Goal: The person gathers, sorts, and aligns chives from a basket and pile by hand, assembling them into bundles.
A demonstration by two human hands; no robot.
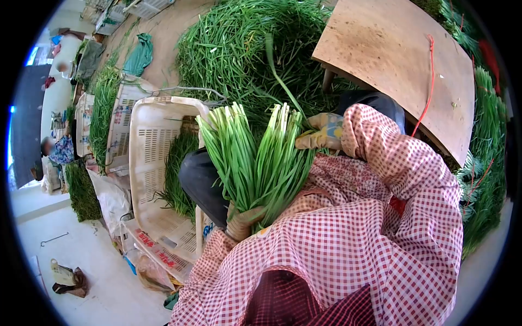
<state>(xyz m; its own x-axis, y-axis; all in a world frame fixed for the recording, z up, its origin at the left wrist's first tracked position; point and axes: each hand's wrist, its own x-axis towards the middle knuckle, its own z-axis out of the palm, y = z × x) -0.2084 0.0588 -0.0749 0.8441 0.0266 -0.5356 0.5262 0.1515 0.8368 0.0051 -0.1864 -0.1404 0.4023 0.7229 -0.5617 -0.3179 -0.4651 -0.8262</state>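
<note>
A bunch of garlic chives (pixel 239 157), parted into two fans at its pale stem ends, is held just right of the white plastic crate (pixel 138 117). Its lower, leafy part is grasped by the gloved left hand (pixel 242 224). Its right edge is touched by the gloved right hand (pixel 322 132); whether the stems are clenched there cannot be told. Beyond the crate, to its upper right, loose greens (pixel 234 49) are heaped; farther right of the crate, a wooden board (pixel 375 43) is crossed by a red cord (pixel 432 76).
</note>
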